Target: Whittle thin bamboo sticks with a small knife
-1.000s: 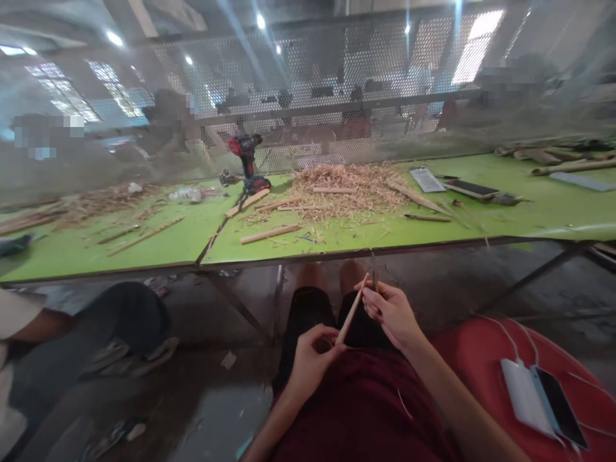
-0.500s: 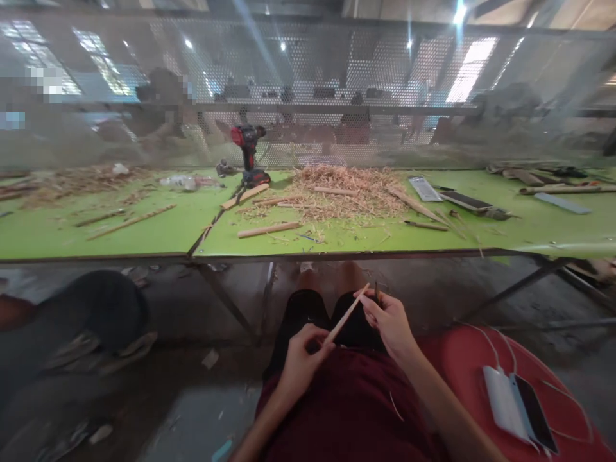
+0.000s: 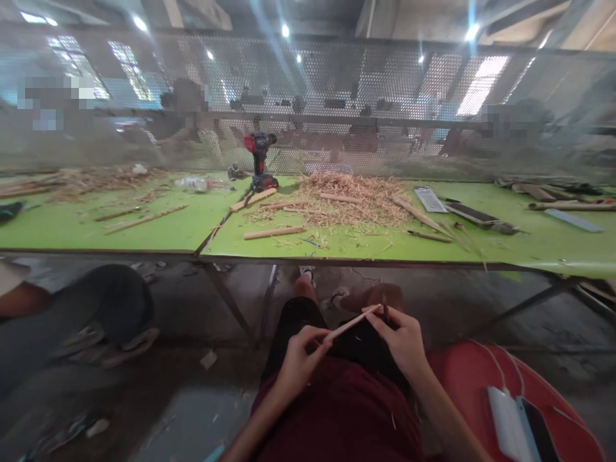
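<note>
Over my lap, a thin pale whittled wooden stick [image 3: 353, 325] slants up to the right between my hands. Thumb and fingers of my left hand [image 3: 303, 355] pinch its lower end. At the upper end, my right hand [image 3: 403, 340] is closed around a small dark knife [image 3: 385, 310] whose narrow tip points up, and its fingertips touch the stick. Most of the knife is hidden by the fingers.
A green table [image 3: 226, 247] stands ahead with a heap of wood shavings [image 3: 356, 199], a cordless drill [image 3: 260, 160] and several wooden pieces. On my right, a red stool [image 3: 462, 366] bears a power bank [image 3: 505, 417] and a phone [image 3: 539, 423]. Someone's leg [image 3: 118, 301] is at left.
The stick has tipped to a flatter slant. My right hand has shifted right and slightly down with the knife, while my left hand keeps its pinch. The head view has shifted a little.
</note>
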Tool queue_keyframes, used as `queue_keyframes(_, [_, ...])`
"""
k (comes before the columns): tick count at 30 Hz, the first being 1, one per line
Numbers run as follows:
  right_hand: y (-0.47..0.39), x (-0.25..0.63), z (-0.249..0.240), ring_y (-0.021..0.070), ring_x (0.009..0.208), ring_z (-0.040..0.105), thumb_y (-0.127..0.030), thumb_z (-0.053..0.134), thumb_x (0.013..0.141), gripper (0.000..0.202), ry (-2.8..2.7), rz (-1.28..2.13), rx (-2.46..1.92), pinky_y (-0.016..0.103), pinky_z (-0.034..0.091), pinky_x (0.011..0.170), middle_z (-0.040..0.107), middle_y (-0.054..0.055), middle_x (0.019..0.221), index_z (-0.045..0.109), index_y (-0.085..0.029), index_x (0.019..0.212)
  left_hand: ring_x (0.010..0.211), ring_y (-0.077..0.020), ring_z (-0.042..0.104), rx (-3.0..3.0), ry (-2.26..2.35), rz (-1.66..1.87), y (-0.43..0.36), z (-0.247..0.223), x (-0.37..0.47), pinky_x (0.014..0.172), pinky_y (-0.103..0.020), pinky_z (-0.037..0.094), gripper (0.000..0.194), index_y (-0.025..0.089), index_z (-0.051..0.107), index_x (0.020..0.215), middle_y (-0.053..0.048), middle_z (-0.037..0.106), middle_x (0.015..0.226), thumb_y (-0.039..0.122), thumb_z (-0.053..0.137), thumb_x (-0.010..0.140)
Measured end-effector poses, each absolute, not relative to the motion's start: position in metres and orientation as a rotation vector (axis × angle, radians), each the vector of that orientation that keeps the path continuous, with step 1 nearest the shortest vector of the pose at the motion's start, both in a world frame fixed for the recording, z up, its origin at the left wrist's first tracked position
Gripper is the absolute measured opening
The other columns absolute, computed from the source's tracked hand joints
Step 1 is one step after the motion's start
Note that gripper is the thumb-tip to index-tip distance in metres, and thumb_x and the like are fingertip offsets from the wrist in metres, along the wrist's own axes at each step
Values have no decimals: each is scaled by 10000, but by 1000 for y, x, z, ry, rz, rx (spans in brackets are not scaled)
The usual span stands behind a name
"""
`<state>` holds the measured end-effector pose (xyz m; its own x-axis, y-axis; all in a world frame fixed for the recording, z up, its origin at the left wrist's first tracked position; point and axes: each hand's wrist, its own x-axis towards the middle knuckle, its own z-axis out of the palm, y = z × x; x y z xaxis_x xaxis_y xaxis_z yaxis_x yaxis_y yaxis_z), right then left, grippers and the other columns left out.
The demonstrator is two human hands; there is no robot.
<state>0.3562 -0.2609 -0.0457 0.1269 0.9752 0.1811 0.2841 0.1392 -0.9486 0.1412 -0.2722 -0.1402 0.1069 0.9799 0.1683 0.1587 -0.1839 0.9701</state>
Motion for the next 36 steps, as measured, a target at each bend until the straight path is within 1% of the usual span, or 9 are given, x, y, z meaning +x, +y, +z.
queue_keyframes(6, [-256,349,-54,227,807,706,-486,703,835,310,-1445,871,-1323,311,547,787,773,78,844,808,-194,852,969,-220,715,1540,1320,1355,-273,-144,123,760,-310,573,208,212,801,1030,-94,774,1064,347,679,929])
queue_keyframes(8, [-256,344,-58,227,816,706,-489,700,835,315,-1490,904,-1293,313,546,797,773,75,843,809,-194,860,956,-215,713,1570,1349,1420,-276,-146,115,751,-308,583,210,212,803,1020,-99,762,1078,355,675,934])
queue_keyframes(13, [-257,332,-63,239,820,695,-439,719,830,243,-1522,1025,-1240,335,534,786,776,71,841,815,-216,843,914,-199,705,1610,1450,1495,-283,-157,102,759,-313,595,201,213,797,1014,-93,727,1079,347,659,954])
queue_keyframes(16, [-257,328,-64,242,829,682,-421,724,828,214,-1525,1069,-1214,346,523,798,776,69,841,814,-227,826,941,-207,703,1677,1482,1517,-285,-165,99,802,-335,599,194,213,785,1045,-92,715,1093,330,653,962])
queue_keyframes(20, [-258,328,-64,208,795,653,-410,707,849,221,-1556,1080,-1211,322,505,785,768,63,840,809,-214,844,996,-223,701,1817,1486,1574,-285,-170,98,907,-375,584,161,203,772,1038,-84,719,1055,290,662,958])
queue_keyframes(24, [-257,330,-64,189,810,649,-383,703,853,210,-1566,1094,-1203,304,498,808,758,55,854,798,-197,871,939,-216,698,1906,1478,1604,-280,-172,98,864,-361,586,138,206,768,1030,-64,736,972,272,672,957])
queue_keyframes(26, [-257,330,-65,183,805,644,-381,705,853,210,-1569,1107,-1197,297,496,803,749,50,847,793,-191,880,939,-218,696,1954,1467,1597,-277,-174,98,870,-368,590,151,212,771,1057,-60,751,973,263,668,960])
queue_keyframes(31, [-258,333,-74,190,785,636,-409,717,845,240,-1565,1077,-1204,302,487,771,748,55,824,793,-181,855,990,-230,709,2004,1450,1574,-273,-186,102,895,-389,611,207,239,776,1126,-64,783,1049,262,634,977])
queue_keyframes(36, [-253,336,-90,205,736,608,-478,755,814,263,-1465,1016,-1228,320,479,705,726,48,773,781,-216,796,986,-240,730,1972,1463,1593,-268,-202,107,869,-387,633,203,234,786,1095,-73,783,1037,302,644,969])
